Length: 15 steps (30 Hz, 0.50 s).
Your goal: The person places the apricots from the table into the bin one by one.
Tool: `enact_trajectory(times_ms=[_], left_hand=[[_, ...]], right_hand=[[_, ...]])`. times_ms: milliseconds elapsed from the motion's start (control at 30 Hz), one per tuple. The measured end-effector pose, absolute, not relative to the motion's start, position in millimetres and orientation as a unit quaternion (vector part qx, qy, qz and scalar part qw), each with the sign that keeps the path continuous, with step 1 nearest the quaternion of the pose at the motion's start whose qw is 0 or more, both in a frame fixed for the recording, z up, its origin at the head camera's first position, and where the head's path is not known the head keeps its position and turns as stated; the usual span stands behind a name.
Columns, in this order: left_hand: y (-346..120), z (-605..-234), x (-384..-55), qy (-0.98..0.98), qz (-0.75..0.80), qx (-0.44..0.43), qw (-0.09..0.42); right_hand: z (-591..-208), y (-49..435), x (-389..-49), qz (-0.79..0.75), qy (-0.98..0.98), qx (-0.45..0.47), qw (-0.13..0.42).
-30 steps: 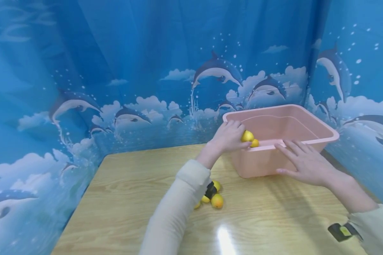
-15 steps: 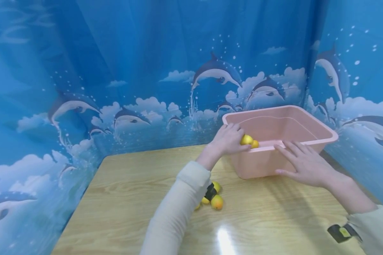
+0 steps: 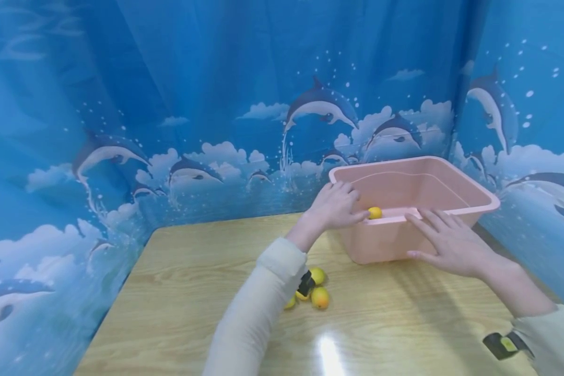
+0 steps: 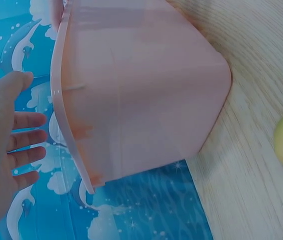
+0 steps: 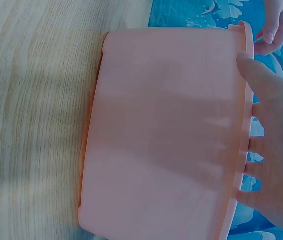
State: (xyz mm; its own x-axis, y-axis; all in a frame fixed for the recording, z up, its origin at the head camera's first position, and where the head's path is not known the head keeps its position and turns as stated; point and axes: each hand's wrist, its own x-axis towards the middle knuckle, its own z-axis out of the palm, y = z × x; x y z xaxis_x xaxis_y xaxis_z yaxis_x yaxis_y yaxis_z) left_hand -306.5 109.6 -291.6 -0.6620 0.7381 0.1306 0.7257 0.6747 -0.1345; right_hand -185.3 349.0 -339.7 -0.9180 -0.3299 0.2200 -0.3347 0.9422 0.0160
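My left hand [image 3: 336, 206] is over the left end of a pink plastic tub [image 3: 380, 243]. In the left wrist view its fingers [image 4: 27, 140] are spread loosely, with nothing between them. Just past its thumb, a small yellow-orange fruit [image 3: 375, 212] lies inside the tub; the rest of the tub's floor is partly hidden by the near wall. My right hand [image 3: 456, 245] rests on the near rim, its straight fingers reaching over the edge and its thumb on the outer side. Beneath my left forearm, several yellow fruits [image 3: 319, 297] lie on the table, partly covered by the sleeve and wrist strap.
The wooden table [image 3: 192, 277] extends to the left and front of the tub. Behind it and on the right hang blue curtains [image 3: 244, 78] printed with dolphins, close to the tub's far side. A dark strap device [image 3: 500, 344] sits at my right wrist.
A yellow fruit held in my left hand sinks lower and then leaves view inside the tub, as the fingers loosen. My right hand stays on the rim, and the tub has not moved.
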Motion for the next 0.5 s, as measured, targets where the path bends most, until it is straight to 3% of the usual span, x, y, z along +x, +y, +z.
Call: enact_trajectory(times_ms=[500], left_hand=[[42.7,-301.9,-309.3,-0.902,0.046,-0.401,0.15]], right_hand=[[-341.9,349.7,-186.1,0.004,-0.977,0.175,0.121]])
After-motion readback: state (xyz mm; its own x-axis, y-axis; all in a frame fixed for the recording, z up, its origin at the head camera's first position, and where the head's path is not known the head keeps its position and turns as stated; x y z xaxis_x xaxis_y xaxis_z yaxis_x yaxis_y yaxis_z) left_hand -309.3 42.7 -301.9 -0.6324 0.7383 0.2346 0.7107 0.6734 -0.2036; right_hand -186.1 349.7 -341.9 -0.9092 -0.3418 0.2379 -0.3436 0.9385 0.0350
